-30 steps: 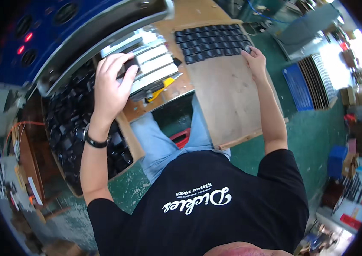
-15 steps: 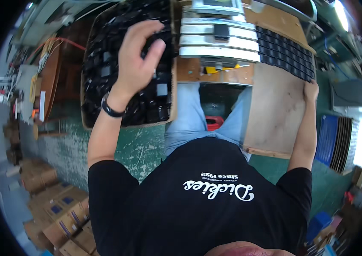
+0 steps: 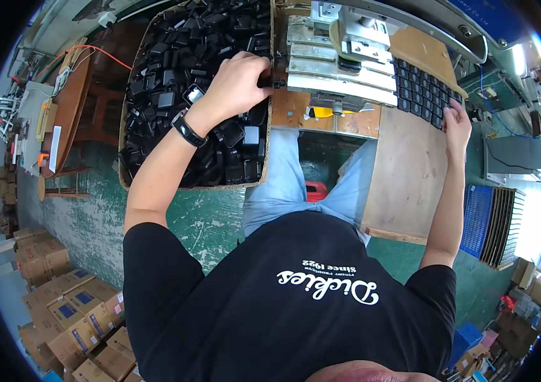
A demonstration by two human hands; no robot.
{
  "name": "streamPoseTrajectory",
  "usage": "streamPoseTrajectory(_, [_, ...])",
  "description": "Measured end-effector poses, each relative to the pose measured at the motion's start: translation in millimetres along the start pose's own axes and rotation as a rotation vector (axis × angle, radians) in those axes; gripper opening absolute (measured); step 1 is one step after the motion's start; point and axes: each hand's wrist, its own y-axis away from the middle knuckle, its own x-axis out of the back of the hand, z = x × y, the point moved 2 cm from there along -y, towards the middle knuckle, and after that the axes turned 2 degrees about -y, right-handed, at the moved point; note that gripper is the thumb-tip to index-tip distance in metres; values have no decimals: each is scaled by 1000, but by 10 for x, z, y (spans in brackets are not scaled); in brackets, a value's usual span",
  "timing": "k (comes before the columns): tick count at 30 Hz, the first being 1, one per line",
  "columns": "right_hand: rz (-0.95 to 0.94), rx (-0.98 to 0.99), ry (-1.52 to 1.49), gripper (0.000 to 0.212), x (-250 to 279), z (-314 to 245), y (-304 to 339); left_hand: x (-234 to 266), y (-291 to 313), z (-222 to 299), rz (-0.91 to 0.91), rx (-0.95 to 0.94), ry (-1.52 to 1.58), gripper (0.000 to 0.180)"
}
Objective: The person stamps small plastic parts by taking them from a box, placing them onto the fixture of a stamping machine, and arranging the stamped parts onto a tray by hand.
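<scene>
Nearest the person's legs, a wooden board (image 3: 404, 181) lies at right and a cardboard box (image 3: 268, 149) of loose black pieces (image 3: 165, 99) stands at left. The right hand (image 3: 456, 124) has its fingers at the outer end of the rows of black pieces (image 3: 420, 92) on the board; the left hand (image 3: 238, 86) curves above the box's inner edge; whether either grasps a piece cannot be told. Farther out, one black piece (image 3: 348, 65) sits on the metal fixture (image 3: 312, 66), under the machine head (image 3: 364, 39).
</scene>
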Motion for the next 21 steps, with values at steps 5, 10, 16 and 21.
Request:
streamPoseTrajectory(5, [-201,283,-148,38,-555,-957,407,278,100,9,-42,191,55,19])
streamPoseTrajectory(10, [-503,358,-150,36,-1042,-1527,728,637,287,-94,280,237,187,31])
streamPoseTrajectory(16, [-586,564,252,48,-1386,-1769,618,824,232,169,269,198,428,42])
streamPoseTrajectory(21, [-619,590,414,49,-1694,-1887,690,515,-131,624,178,191,974,30])
